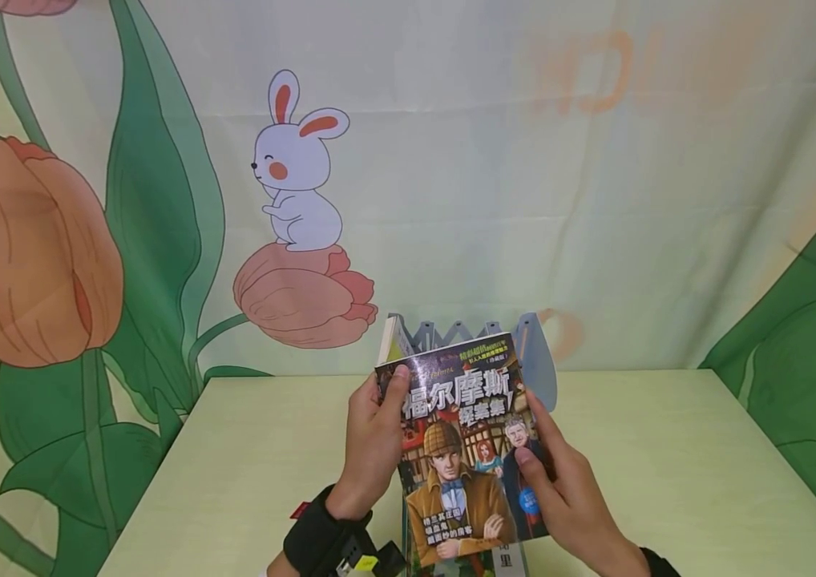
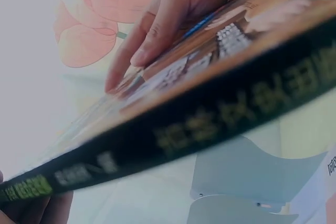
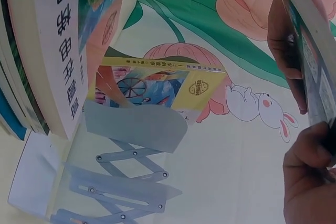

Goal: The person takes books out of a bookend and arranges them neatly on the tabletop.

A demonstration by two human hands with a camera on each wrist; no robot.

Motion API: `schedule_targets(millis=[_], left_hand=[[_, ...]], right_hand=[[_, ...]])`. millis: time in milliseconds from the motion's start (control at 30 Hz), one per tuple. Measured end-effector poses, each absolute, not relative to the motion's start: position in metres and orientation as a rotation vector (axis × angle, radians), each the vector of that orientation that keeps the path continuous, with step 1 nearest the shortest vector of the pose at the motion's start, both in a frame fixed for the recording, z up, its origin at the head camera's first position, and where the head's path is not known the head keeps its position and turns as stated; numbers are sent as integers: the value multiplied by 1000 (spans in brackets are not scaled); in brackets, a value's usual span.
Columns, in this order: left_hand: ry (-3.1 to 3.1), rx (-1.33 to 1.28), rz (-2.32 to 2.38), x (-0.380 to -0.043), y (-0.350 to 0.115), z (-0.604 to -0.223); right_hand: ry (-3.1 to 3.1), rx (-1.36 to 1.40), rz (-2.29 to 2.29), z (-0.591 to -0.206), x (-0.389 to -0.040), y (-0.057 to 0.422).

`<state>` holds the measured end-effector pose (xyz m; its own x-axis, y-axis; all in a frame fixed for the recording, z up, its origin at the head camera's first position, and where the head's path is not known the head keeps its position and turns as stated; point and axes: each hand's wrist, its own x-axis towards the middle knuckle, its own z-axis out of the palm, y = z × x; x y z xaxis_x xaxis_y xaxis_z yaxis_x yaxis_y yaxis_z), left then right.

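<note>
Both hands hold a paperback book (image 1: 458, 473) with a detective in a checked cap on its cover, tilted above the table. My left hand (image 1: 375, 433) grips its upper left edge, thumb on the cover. At the lower right edge, my right hand (image 1: 570, 481) holds it the same way, thumb over the cover. The dark spine shows in the left wrist view. Behind the book stands a grey-blue folding book rack (image 1: 538, 361), partly hidden. One yellow-covered book (image 3: 157, 85) leans upright in the rack.
Several books (image 3: 58, 72) with pale and dark spines sit close below the held book, mostly hidden by it in the head view. The pale table (image 1: 235, 481) extends to both sides. A fabric backdrop (image 1: 437, 176) with a rabbit and tulips hangs behind.
</note>
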<state>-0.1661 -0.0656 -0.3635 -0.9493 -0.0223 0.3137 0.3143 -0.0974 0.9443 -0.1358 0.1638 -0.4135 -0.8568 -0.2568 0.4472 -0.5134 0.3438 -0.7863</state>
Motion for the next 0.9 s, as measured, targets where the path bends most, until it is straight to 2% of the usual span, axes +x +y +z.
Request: schedule_targets(millis=[433,900], left_hand=[[-2030,-367,-2218,-160,-68,-376],[-2154,-320,-2214,-135,-69,-398]], right_hand=[[-2180,718,1380,-417,-134,161],[-2152,728,1336,-420,-133,162]])
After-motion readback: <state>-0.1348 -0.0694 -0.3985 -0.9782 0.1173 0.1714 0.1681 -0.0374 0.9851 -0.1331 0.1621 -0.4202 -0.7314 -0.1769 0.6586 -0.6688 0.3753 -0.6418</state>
